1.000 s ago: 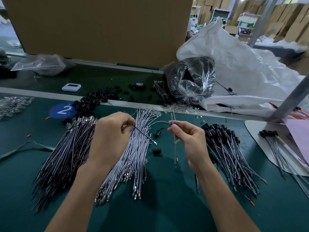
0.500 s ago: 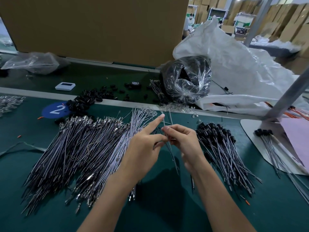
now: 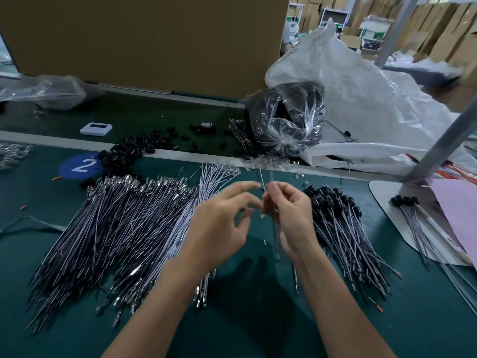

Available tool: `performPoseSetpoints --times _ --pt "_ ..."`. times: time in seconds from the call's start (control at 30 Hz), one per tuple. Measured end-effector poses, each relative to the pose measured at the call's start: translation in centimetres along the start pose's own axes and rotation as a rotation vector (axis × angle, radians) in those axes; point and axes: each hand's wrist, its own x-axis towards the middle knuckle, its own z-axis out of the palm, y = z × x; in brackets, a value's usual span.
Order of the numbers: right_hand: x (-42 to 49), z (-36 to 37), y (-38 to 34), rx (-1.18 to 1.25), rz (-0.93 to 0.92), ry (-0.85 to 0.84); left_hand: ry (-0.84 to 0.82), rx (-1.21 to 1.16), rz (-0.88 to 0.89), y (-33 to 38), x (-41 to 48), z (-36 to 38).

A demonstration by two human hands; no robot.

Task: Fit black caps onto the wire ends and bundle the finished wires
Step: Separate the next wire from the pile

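Here, reaches both forearms in from the near edge of the green table [image 3: 258,329], wrists close together over its middle. Pinches a thin wire [image 3: 261,178] between thumb and forefinger of the right hand [image 3: 291,218], palm turned leftward, the other fingers curled in behind. Holds that wire nearly upright, one end poking up above the fingertips, the rest hanging down past the wrist.

Lifts the left hand [image 3: 219,223] just beside it, back toward the camera, fingers loosely spread and bent, gripping nothing. Stretches the left forefinger across to the wire, right by the right fingertips; cannot tell through the blur whether it actually touches.

Has a broad fan of bare wires [image 3: 116,228] spread left of the hands, running toward the near left corner, with a narrower bunch of paler wires [image 3: 214,177] passing under the left wrist. Has the capped wires [image 3: 343,228] heaped just right of the right hand, black heads toward the far edge. Has loose black caps [image 3: 124,153] piled along the far edge, beside a round blue sticker [image 3: 80,165] marked 2. Has a smaller capped bunch [image 3: 413,215] lying on a white board [image 3: 382,192] near the right edge.

Beyond the far edge, faces a clear bag [image 3: 286,120] of black parts leaning against a white sack [image 3: 361,99], with a cardboard sheet [image 3: 154,34] standing behind.
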Motion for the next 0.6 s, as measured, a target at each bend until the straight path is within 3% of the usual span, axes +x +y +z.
performPoseSetpoints --times 0.07,0.13,0.27,0.4,0.47,0.6 --pt "0.3 -0.5 0.0 -0.099 -0.075 0.140 0.001 0.108 -0.097 -0.9 -0.1 -0.5" --pt "0.5 -0.8 0.1 -0.194 -0.129 0.191 -0.103 0.263 -0.201 -1.8 -0.6 -0.7" --pt "0.6 -0.9 0.9 -0.429 -0.193 0.203 -0.246 0.397 -0.280 -2.6 -1.4 -0.6" --pt "0.9 -0.9 1.2 -0.480 -0.216 0.186 -0.307 0.437 -0.274 -2.8 -1.3 -0.2" --pt "1.0 -1.1 1.3 -0.490 -0.218 0.177 -0.247 0.349 -0.302 -2.8 -1.1 -0.1" --pt "0.9 -1.0 1.3 -0.552 -0.248 0.158 -0.004 -0.158 -0.488 -2.2 0.9 -0.4"
